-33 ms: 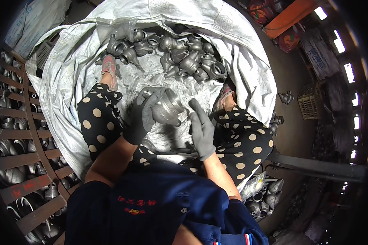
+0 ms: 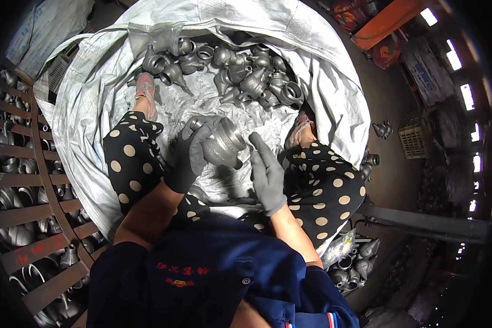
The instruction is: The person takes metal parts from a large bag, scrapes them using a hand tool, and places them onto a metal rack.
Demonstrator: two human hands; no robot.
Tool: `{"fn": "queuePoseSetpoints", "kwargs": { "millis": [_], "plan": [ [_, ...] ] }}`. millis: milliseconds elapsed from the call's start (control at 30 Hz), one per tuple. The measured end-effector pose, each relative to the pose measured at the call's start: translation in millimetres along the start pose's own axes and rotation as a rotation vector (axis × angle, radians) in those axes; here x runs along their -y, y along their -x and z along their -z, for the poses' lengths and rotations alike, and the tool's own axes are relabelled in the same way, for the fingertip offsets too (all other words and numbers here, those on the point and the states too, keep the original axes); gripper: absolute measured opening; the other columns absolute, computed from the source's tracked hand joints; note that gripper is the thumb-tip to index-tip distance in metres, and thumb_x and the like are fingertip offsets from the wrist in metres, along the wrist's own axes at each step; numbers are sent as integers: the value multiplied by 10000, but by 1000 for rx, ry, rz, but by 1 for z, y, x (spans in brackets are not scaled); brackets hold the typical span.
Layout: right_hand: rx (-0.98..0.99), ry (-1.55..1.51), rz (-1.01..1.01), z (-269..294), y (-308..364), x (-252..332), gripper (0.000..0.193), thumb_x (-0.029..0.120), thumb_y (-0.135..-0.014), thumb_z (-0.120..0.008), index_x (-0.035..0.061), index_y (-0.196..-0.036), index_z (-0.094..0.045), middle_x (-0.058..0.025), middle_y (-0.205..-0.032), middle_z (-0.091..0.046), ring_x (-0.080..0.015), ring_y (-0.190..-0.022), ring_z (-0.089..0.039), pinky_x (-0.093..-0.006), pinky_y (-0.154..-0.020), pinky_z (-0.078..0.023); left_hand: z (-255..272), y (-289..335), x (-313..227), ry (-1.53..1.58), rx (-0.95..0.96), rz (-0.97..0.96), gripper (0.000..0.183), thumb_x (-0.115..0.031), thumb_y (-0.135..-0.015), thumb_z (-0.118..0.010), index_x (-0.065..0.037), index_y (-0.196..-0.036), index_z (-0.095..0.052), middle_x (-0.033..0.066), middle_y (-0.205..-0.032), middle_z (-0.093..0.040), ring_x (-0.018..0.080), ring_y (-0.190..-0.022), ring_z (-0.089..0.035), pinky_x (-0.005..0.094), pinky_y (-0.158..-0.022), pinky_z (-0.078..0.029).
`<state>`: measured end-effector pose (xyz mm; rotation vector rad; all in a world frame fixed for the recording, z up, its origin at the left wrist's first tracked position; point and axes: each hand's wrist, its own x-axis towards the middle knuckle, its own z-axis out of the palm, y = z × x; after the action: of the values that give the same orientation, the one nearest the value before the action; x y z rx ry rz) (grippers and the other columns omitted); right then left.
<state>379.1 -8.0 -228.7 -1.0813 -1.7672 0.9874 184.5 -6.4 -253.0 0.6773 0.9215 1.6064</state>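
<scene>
Between my knees, my left hand (image 2: 195, 143), in a dark grey work glove, is closed around a rounded grey metal casting (image 2: 220, 148). The casting is bulbous, with a wide ringed collar toward my right hand and a short stub at its lower right. My right hand (image 2: 267, 176), gloved in lighter grey, has its fingers stretched out and slightly apart. Its fingertips are near the collar; whether they touch it I cannot tell. Ahead, a pile of similar castings (image 2: 252, 85) lies inside a large white woven sack (image 2: 87, 128).
Brown metal slats (image 2: 22, 179) of a rack holding many castings stand on the left. More castings (image 2: 358, 262) lie at the lower right, below a dark bar (image 2: 421, 218). Across the floor on the right stands a yellowish crate (image 2: 411, 136). An orange beam (image 2: 391, 21) juts in at the upper right.
My right hand has shifted slightly left, toward the casting. My left hand and the casting stay almost in place.
</scene>
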Motion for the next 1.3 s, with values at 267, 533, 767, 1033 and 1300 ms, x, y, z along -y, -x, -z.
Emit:
{"fn": "queuePoseSetpoints", "kwargs": {
  "millis": [267, 533, 767, 1033, 1300],
  "plan": [
    [91, 246, 44, -3, 4, 15, 421, 74, -941, -523, 27, -1359, -496, -236, -1325, -534, -355, -1230, -533, -374, -1005, -446, 0, -1, 4, 5, 30, -46, 232, -126, -918, -585, 14, -1103, -572, 92, -1083, -632, 151, -1031, -588, 284, -973, -433],
    [89, 356, 95, -5, 8, 5, 455, 168, -942, -547, 108, -1388, -478, -197, -1335, -529, -365, -1097, -609, -386, -848, -538, -2, 2, -2, -39, 54, -27, 309, -170, -863, -636, 6, -1107, -568, 114, -1140, -611, 176, -1060, -579, 325, -989, -427],
    [93, 294, 94, -4, 8, 7, 423, 128, -946, -535, 89, -1366, -501, -205, -1331, -533, -357, -1150, -580, -377, -914, -501, -4, 3, 0, -75, 37, -76, 269, -109, -850, -623, 6, -1089, -580, 120, -1159, -611, 188, -1068, -577, 329, -989, -420],
    [105, 294, 64, -2, 6, 4, 401, 191, -953, -538, 75, -1337, -524, -202, -1307, -557, -360, -1107, -607, -386, -875, -524, -8, 6, 4, -306, 106, -305, 185, 13, -846, -615, -9, -1029, -603, 106, -1139, -593, 181, -1097, -553, 301, -976, -410],
    [79, 176, 102, -3, 4, 2, 424, 162, -950, -531, 54, -1358, -503, -212, -1318, -547, -363, -1152, -581, -389, -923, -497, -13, 5, -5, -134, 12, -60, 165, -22, -874, -589, -16, -1038, -601, 88, -1118, -611, 148, -1049, -566, 290, -940, -421]
  ]
}}
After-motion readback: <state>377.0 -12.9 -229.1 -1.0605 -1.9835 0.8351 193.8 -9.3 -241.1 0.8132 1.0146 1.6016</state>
